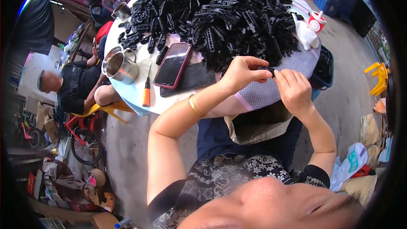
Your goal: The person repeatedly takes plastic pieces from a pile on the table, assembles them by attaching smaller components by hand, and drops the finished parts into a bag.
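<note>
A small black plastic part (266,68) is pinched between my two hands at the table's near edge. The thumb and index finger of my left hand (242,75) close on its left end. My right hand (293,90) has its fingers bent together at the other end. Just beyond them a large heap of similar black plastic parts (212,21) covers much of the round table (144,65). An open beige sack (239,133) with a dark inside sits below my hands, at my lap.
On the table lie a phone (173,65), a flat black case (197,77), an orange-handled screwdriver (146,95) and a metal mug (127,68). A dark bin (325,67) stands right. Another person (78,80) sits left near a red bicycle (87,142). A yellow stool (378,77) is far right.
</note>
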A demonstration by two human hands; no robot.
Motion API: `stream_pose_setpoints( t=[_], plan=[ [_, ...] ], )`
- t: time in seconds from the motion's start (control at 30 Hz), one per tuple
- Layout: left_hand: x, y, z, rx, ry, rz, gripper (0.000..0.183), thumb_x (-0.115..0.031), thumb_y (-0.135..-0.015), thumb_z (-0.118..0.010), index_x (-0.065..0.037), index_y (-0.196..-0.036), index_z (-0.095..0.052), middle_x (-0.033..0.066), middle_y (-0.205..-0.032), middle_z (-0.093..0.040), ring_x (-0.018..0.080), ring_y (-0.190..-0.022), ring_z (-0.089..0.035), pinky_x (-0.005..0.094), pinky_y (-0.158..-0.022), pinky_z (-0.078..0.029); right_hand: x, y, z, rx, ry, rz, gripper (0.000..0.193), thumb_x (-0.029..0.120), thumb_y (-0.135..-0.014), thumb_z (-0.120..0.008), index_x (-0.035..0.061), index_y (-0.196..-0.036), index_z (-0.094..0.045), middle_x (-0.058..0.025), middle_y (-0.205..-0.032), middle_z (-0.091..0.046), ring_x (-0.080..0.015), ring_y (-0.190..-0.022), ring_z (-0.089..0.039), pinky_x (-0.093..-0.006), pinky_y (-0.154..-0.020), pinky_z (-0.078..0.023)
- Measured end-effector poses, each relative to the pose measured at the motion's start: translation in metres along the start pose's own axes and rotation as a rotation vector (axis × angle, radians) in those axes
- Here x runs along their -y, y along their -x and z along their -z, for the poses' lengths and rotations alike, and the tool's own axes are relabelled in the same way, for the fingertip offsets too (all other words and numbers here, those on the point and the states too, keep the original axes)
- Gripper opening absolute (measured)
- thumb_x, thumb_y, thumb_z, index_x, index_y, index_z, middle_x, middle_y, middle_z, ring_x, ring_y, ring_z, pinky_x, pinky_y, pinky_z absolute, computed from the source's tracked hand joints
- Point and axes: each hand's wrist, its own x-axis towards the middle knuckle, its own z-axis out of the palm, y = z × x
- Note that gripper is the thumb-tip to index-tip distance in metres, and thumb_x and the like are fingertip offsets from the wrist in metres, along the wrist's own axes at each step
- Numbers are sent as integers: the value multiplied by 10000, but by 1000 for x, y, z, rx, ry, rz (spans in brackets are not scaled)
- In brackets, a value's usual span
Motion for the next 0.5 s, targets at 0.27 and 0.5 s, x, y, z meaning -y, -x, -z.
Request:
stream_pose_setpoints(
  t=[0.27,0.5],
  plan=[
    [0,-4,0,-2,86,21,374,-110,-802,-700,86,-1098,-580,144,-907,-656,170,-795,-656,257,-731,-550,-2,-6,1,-3,-38,-48,173,94,-775,-636,-3,-918,-621,-76,-814,-567,-225,-726,-587,-319,-639,-480],
    [5,-5,2,-1,277,124,304,-123,-907,-559,102,-1110,-551,176,-991,-620,239,-867,-649,299,-798,-555,-5,-6,-3,25,17,4,159,92,-758,-609,1,-889,-600,-69,-767,-532,-213,-703,-572,-310,-623,-467]
  ],
)
